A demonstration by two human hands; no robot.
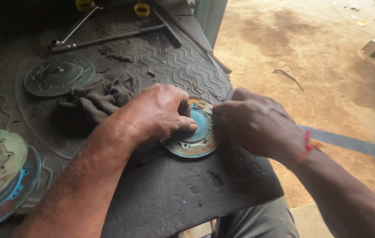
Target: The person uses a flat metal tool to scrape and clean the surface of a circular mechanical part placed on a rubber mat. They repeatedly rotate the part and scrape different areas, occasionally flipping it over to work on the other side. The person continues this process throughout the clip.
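A round metal plate (195,137), blue-green with rusty edges and small holes around its rim, lies flat on a black ribbed rubber mat (174,194), near the mat's edge that faces the dirt ground (328,66). The left hand (159,112) lies on the plate from its 9 o'clock side, fingers curled and fingertips pressing on the blue face, seemingly to pin it against the mat. The right hand (256,121) closes in from 3 o'clock, fingers bunched at the plate's rim; whether it pinches something small there cannot be told.

At 10 o'clock from the plate, just behind the left hand, a dark crumpled rag (99,99) lies within easy reach. Farther out at 10 o'clock sits a second round disc (59,76), dark green. At 12 o'clock, well apart, a long T-handled wrench (121,36) lies across the mat, with a yellow ring (142,9) beyond it. At 8 o'clock, by the frame's edge, stacked pale green and blue housings (0,176) rest.
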